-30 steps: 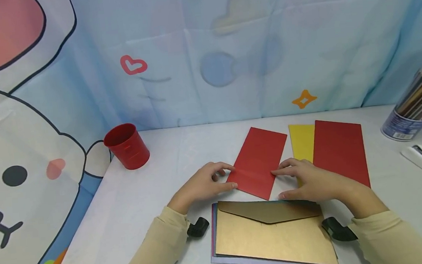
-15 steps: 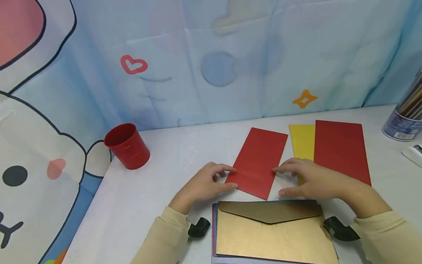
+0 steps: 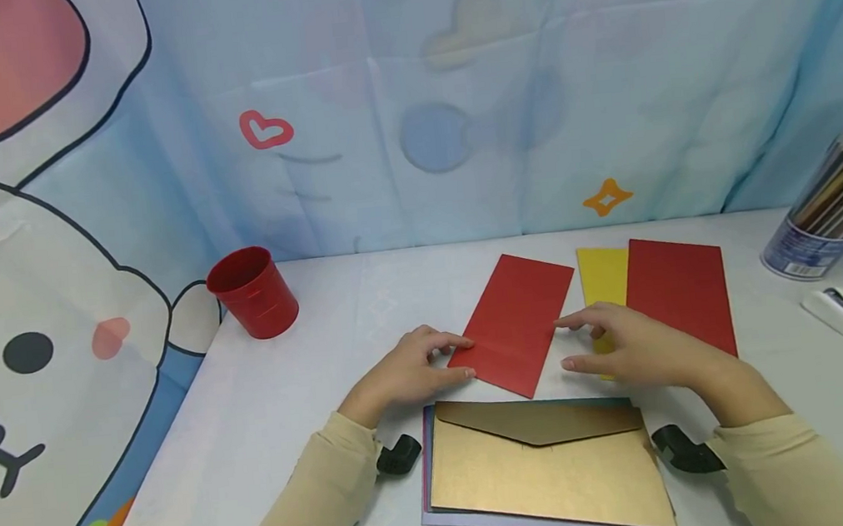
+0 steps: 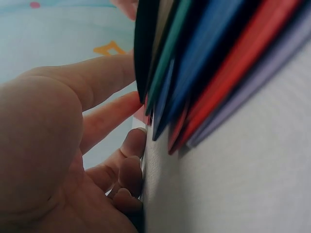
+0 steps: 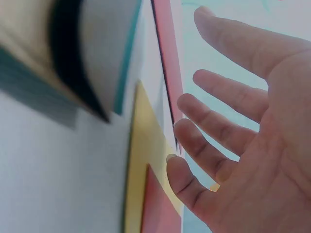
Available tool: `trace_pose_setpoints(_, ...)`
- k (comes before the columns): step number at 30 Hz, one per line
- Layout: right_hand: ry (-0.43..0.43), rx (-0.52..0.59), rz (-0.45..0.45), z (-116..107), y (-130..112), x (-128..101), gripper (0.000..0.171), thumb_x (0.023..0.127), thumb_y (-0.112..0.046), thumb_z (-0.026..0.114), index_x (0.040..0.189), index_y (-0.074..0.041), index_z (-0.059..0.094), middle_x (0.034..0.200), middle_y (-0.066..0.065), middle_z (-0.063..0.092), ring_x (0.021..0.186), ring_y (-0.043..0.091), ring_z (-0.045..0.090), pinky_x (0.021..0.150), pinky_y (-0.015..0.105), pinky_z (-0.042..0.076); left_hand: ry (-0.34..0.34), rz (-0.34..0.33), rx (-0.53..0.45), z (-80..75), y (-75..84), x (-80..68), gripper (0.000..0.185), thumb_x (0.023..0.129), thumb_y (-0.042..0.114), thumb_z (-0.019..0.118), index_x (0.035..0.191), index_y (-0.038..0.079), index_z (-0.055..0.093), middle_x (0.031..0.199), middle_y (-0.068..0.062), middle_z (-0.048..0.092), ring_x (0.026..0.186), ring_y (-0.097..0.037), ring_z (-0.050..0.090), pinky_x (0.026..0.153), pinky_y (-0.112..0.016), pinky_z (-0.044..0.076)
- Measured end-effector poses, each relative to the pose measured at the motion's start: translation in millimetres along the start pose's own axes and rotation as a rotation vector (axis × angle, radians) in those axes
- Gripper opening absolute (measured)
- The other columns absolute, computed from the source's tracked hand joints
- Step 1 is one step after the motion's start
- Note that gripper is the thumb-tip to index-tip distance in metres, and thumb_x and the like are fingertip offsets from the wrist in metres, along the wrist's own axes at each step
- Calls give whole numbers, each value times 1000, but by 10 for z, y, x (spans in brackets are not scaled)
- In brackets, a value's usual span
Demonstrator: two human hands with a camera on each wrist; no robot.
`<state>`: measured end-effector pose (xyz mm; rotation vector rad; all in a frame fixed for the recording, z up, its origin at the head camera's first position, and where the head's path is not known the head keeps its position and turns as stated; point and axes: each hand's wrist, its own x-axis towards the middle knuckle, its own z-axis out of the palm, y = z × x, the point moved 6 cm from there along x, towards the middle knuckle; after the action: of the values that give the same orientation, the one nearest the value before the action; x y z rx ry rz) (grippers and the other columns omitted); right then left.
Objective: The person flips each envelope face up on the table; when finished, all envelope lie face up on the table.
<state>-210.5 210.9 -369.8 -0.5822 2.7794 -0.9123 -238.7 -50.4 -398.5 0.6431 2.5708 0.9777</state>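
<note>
While flat on red paper (image 3: 514, 322), left hand (image 3: 408, 370)

Head view is bright and evenly lit, soft light from above, only faint shadows under the hands and the gold envelope (image 3: 545, 469). Slight sheen on that envelope, no harsh glare. Edges bend a bit, wide-angle style. Both wrist views are way too close: stacked paper edges (image 4: 194, 73) are blurry, fingers only half sharp.

Red cup (image 3: 253, 292), 2 red sheets (image 3: 519, 321), yellow sheet (image 3: 603, 277), gold envelope (image 3: 553, 473), pale blue backdrop (image 3: 452, 101) with cartoon prints.
</note>
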Motion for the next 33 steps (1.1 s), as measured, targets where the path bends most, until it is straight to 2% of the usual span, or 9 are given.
trace_pose_setpoints(7,26,-33,23,-115,94,60,62,89,-40,78,137,-4,59,131,17,55,111,35,54,83,46,53,-5,-4,-9,20,5,-4,46,91,39,75,135,27,66,116,5,53,110,-15,46,86,-37,45)
trace_pose_setpoints(15,25,-18,83,-214,247,343,70,91,-42,75,145,-6,51,143,27,38,119,46,47,78,45,56,-1,-4,-4,12,7,1,45,91,39,75,134,27,66,115,5,53,110,-15,46,85,-38,45)
trace_pose_setpoints(19,28,-31,92,-230,337,485,77,91,-47,73,148,-2,46,148,32,29,120,50,46,89,57,50,-3,-2,-4,8,4,-2,45,91,39,74,134,27,66,116,5,53,111,-15,46,87,-38,45)
trace_pose_setpoints(22,38,-58,104,-219,412,562,80,90,-47,73,149,0,44,149,34,26,126,50,40,97,64,42,-4,3,-1,7,7,-6,45,92,39,74,134,27,66,117,5,53,113,-15,46,88,-38,44)
trace_pose_setpoints(33,56,-85,158,-133,574,663,87,90,-49,72,153,-1,37,150,35,23,134,54,26,102,69,34,-3,18,4,10,-9,11,48,90,34,76,136,24,63,115,3,54,110,-18,46,85,-38,45)
